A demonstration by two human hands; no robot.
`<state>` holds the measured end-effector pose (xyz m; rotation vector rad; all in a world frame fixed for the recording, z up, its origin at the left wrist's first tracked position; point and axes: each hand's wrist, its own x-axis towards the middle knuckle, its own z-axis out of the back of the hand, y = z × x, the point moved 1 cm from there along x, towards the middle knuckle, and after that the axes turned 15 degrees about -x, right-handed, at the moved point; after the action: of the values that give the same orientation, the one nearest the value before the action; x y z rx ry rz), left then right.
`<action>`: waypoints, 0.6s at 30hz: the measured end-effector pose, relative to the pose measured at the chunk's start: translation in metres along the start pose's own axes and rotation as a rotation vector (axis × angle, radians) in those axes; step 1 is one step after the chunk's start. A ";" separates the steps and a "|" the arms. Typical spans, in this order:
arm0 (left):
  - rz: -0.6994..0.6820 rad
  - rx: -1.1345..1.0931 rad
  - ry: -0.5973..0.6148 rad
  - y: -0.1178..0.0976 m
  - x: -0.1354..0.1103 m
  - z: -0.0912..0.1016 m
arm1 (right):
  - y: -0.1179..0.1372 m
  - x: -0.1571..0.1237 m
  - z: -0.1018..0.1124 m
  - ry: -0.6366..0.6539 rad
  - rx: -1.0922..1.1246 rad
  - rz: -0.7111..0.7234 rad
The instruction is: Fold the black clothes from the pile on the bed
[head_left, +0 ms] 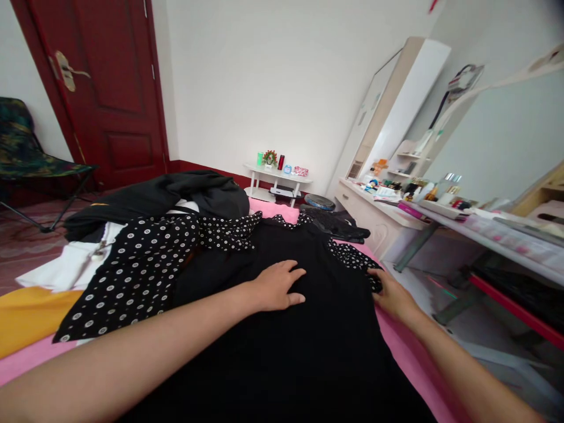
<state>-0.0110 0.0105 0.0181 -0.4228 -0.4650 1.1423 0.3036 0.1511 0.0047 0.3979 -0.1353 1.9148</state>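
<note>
A black dress [299, 346] with white-dotted sleeves and collar lies spread over a pink sheet [408, 358]. My left hand [279, 286] rests palm down on its black front, fingers apart, holding nothing. At the right side, my right hand [394, 295] has its fingers and thumb around the end of the dotted right sleeve [352, 257]. The wide dotted left sleeve [132, 264] stretches out to the left, partly over white clothing [66, 267] and yellow cloth [35, 311]. The dress's lower end runs out of view beneath my left forearm.
Dark clothes [176, 197] are heaped at the back left, and a black folded item [337, 225] lies at the back right. A dressing table [374, 205] with bottles stands on the right. Beyond are a small white table [277, 172], a camouflage chair [30, 153] and a red door [101, 88].
</note>
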 end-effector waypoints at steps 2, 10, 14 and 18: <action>-0.004 0.042 -0.014 0.011 0.007 -0.020 | -0.003 0.006 -0.019 -0.025 -0.060 0.000; -0.019 0.083 -0.009 0.017 0.003 -0.027 | -0.062 0.023 0.026 0.045 -0.273 -0.125; -0.001 0.085 0.004 0.014 0.005 -0.026 | -0.075 0.041 0.096 -0.056 -0.493 -0.414; -0.005 0.080 -0.003 0.015 0.004 -0.027 | -0.037 0.051 0.130 -0.190 -0.614 -0.207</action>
<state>-0.0058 0.0175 -0.0114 -0.3502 -0.4210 1.1526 0.3482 0.1733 0.1402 0.1658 -0.7559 1.5337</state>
